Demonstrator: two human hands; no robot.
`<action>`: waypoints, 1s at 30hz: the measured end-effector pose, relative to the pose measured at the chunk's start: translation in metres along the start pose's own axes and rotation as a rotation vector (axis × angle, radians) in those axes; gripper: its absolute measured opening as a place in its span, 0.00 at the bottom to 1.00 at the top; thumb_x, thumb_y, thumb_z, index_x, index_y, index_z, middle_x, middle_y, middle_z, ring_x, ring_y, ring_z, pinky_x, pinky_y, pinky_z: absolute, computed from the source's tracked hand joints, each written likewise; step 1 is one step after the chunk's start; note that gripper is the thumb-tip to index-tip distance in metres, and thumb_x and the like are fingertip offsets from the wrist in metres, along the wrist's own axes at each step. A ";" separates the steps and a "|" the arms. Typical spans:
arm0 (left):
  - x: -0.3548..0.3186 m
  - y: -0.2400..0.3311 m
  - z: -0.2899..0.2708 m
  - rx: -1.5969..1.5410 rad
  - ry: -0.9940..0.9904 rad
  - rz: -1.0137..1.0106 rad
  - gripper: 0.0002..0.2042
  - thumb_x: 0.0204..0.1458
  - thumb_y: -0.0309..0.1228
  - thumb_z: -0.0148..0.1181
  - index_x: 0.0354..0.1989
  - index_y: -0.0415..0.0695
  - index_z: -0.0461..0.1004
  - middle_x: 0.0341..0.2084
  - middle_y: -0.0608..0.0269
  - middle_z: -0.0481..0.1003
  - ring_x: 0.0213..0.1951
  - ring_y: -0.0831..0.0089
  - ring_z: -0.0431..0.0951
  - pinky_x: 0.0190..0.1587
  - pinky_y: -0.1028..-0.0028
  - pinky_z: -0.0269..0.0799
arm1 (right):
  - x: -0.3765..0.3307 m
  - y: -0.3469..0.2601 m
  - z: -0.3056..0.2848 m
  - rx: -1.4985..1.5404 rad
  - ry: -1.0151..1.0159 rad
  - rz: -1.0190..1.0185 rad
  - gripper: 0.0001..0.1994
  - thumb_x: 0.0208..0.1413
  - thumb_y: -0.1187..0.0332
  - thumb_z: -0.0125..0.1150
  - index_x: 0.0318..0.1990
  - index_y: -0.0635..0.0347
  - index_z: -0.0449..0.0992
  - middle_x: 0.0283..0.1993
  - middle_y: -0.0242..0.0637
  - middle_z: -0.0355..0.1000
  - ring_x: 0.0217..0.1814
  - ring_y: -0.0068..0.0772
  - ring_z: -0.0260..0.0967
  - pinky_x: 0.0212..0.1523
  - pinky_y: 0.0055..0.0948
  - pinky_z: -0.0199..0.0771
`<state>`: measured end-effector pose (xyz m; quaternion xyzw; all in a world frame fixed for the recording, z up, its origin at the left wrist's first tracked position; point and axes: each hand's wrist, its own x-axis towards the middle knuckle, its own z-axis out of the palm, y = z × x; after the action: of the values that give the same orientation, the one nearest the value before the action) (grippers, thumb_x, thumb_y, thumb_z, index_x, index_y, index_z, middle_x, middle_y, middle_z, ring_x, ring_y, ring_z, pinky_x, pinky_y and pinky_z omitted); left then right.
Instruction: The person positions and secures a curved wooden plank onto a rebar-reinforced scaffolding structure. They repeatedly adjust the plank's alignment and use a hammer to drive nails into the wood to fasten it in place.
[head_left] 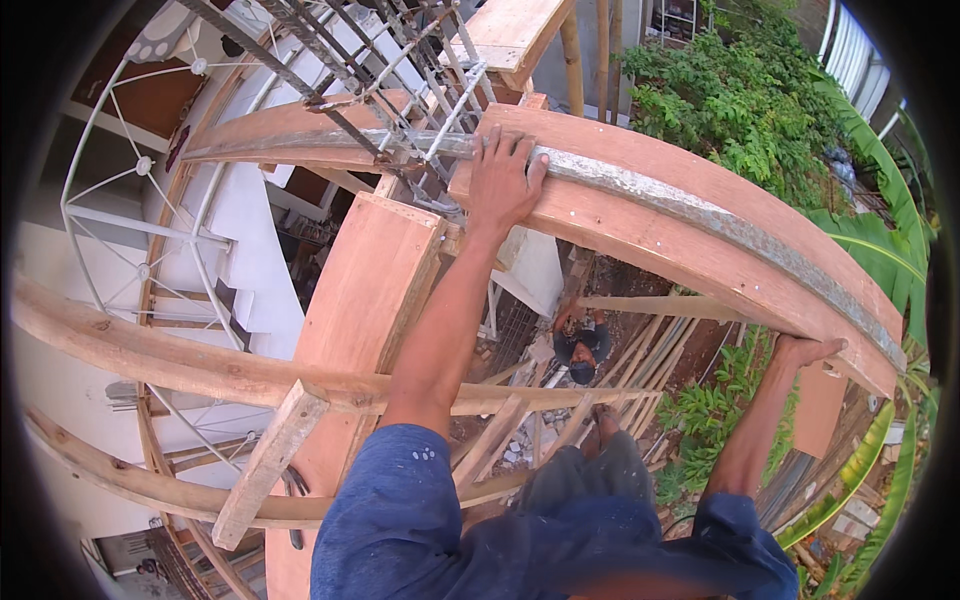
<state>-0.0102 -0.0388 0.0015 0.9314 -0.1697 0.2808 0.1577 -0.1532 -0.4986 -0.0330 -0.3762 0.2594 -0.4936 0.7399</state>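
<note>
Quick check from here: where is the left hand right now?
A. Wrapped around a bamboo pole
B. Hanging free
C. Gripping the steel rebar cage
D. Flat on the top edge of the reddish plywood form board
D: the left hand lies palm down, fingers spread, over the top edge of the plywood form board, right beside the rebar cage but not gripping it.

1. Both arms wear short dark blue sleeves that end above the elbow; the forearms below them are bare.
2. The sleeve behind the left hand (pixel 503 180) carries a few small pale specks, like dried paint or cement.
3. The sleeve behind the right hand (pixel 808 352) is plain, with a folded hem.
4. Both hands are bare: no gloves, rings or watch.
5. Below the arms, dusty grey trousers show.
</note>
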 end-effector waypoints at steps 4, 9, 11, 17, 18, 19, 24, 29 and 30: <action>-0.002 -0.007 -0.005 -0.147 -0.023 0.024 0.19 0.58 0.41 0.52 0.48 0.40 0.77 0.49 0.50 0.74 0.63 0.50 0.63 0.69 0.52 0.48 | 0.009 0.005 -0.006 -0.039 0.026 0.030 0.40 0.60 0.36 0.37 0.71 0.57 0.49 0.71 0.46 0.52 0.71 0.55 0.54 0.69 0.58 0.59; -0.002 0.007 -0.005 -0.019 0.023 -0.129 0.17 0.59 0.41 0.51 0.50 0.49 0.79 0.50 0.59 0.75 0.64 0.53 0.62 0.69 0.45 0.45 | 0.000 -0.002 0.004 -0.030 0.110 0.109 0.40 0.57 0.41 0.42 0.68 0.62 0.53 0.67 0.49 0.58 0.67 0.56 0.59 0.66 0.55 0.63; 0.000 0.023 0.001 0.096 0.016 -0.327 0.16 0.59 0.42 0.50 0.50 0.56 0.79 0.55 0.63 0.73 0.67 0.55 0.58 0.68 0.38 0.40 | -0.005 -0.005 0.009 -0.044 0.129 0.134 0.39 0.56 0.43 0.43 0.67 0.66 0.55 0.66 0.50 0.60 0.66 0.56 0.60 0.66 0.54 0.64; -0.004 0.036 0.020 -0.006 0.106 -0.499 0.16 0.59 0.42 0.49 0.50 0.56 0.79 0.60 0.63 0.69 0.69 0.55 0.54 0.68 0.39 0.42 | -0.009 -0.009 0.012 -0.095 -0.019 0.069 0.39 0.53 0.45 0.42 0.65 0.69 0.58 0.66 0.52 0.61 0.66 0.55 0.62 0.65 0.54 0.66; -0.004 0.033 0.020 -0.010 0.124 -0.473 0.17 0.59 0.42 0.49 0.51 0.55 0.79 0.60 0.63 0.69 0.69 0.55 0.54 0.68 0.39 0.42 | -0.009 -0.008 0.012 -0.097 -0.031 0.072 0.39 0.53 0.45 0.41 0.64 0.69 0.58 0.65 0.51 0.61 0.66 0.55 0.62 0.65 0.54 0.66; -0.005 0.032 0.019 -0.032 0.131 -0.466 0.17 0.59 0.43 0.49 0.51 0.54 0.79 0.60 0.62 0.69 0.69 0.54 0.54 0.68 0.39 0.42 | -0.008 -0.009 0.012 -0.111 -0.052 0.070 0.39 0.53 0.45 0.41 0.64 0.70 0.59 0.65 0.51 0.62 0.66 0.55 0.62 0.65 0.54 0.66; -0.007 0.030 0.008 -0.038 0.055 -0.439 0.21 0.60 0.47 0.48 0.54 0.50 0.76 0.60 0.58 0.68 0.69 0.53 0.54 0.68 0.39 0.40 | -0.008 -0.009 0.015 -0.148 0.138 0.101 0.39 0.54 0.45 0.40 0.63 0.71 0.60 0.64 0.52 0.63 0.65 0.55 0.63 0.64 0.54 0.67; -0.007 0.019 -0.001 0.052 -0.032 -0.283 0.22 0.61 0.47 0.48 0.56 0.48 0.75 0.62 0.54 0.65 0.69 0.50 0.53 0.68 0.38 0.38 | -0.008 -0.011 0.012 -0.164 0.061 0.092 0.39 0.55 0.44 0.38 0.66 0.68 0.56 0.67 0.52 0.59 0.67 0.59 0.60 0.66 0.55 0.64; -0.008 0.016 -0.002 0.056 -0.055 -0.252 0.22 0.61 0.47 0.48 0.56 0.47 0.74 0.62 0.53 0.65 0.69 0.49 0.53 0.68 0.38 0.38 | -0.008 -0.010 0.011 -0.145 0.054 0.087 0.38 0.56 0.45 0.38 0.66 0.69 0.56 0.67 0.53 0.59 0.67 0.57 0.60 0.66 0.54 0.64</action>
<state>-0.0237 -0.0506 0.0019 0.9568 -0.0477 0.2376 0.1610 -0.1533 -0.4898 -0.0182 -0.4037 0.3305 -0.4510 0.7242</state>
